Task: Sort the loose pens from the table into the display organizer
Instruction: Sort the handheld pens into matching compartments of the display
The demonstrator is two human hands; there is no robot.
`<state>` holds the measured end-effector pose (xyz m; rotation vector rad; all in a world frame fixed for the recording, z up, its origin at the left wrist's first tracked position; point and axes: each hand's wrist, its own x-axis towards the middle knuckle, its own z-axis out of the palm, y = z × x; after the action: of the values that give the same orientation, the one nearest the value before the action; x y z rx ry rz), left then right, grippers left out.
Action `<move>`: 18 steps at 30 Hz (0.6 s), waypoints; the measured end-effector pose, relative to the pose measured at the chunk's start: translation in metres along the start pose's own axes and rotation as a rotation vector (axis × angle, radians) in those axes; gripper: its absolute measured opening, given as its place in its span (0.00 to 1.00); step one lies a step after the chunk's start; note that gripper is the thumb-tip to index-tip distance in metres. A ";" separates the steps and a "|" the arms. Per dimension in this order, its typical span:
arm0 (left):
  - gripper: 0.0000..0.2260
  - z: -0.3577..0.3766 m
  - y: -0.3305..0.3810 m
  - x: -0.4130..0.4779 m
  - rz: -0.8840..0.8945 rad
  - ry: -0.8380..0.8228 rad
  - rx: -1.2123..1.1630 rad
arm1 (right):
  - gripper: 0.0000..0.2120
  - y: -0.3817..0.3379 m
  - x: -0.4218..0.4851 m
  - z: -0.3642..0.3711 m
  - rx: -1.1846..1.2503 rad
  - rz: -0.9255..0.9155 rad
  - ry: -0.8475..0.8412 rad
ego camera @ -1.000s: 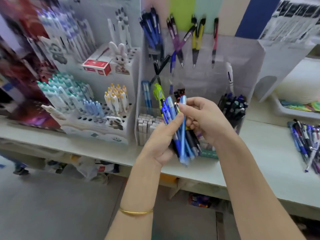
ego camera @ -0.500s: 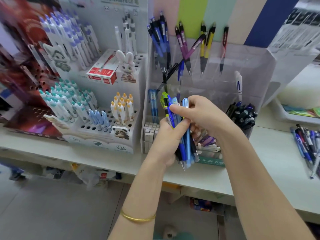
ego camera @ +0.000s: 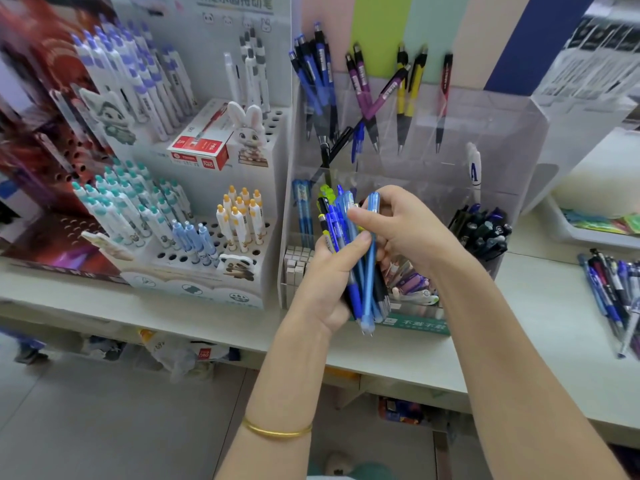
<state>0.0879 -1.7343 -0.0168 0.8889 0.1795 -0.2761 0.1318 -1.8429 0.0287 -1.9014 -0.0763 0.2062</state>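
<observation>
**One light blue pen is being separated from the bundle**

The left hand (ego camera: 325, 282) grips a bundle of pens (ego camera: 337, 230) upright in front of the clear acrylic organizer (ego camera: 485, 140), with its thumb pressed across the barrels. The right hand (ego camera: 408, 233) pinches the upper end of a light blue pen (ego camera: 370, 271). Compared with half a second ago, this pen now stands a little apart from the tops of the others, on the right side. Its tip hangs below the bundle, which has stayed in almost the same place. I judge that the person has chosen this pen to place next. Which compartment it belongs to is not clear. Perhaps it goes beside the similar blue pens (ego camera: 301, 209) at the left of the organizer, but the plastic blurs them. More loose pens (ego camera: 609, 289) lie on the table (ego camera: 536, 323) well to the right, so much sorting remains.
</observation>
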 end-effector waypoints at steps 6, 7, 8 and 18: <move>0.09 0.008 0.004 0.000 -0.017 0.018 0.029 | 0.19 -0.005 0.010 -0.003 -0.188 -0.023 0.007; 0.11 0.008 0.004 0.000 -0.019 0.012 0.038 | 0.17 -0.005 0.011 -0.004 -0.195 -0.021 -0.003; 0.14 0.009 0.004 -0.001 -0.023 0.010 0.048 | 0.15 -0.005 0.011 -0.004 -0.198 -0.025 -0.009; 0.22 0.012 0.007 -0.002 -0.085 0.031 -0.041 | 0.11 0.006 0.016 -0.006 -0.198 -0.168 0.066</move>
<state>0.0888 -1.7389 -0.0037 0.8460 0.2517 -0.3370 0.1483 -1.8477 0.0231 -2.0851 -0.2175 0.0226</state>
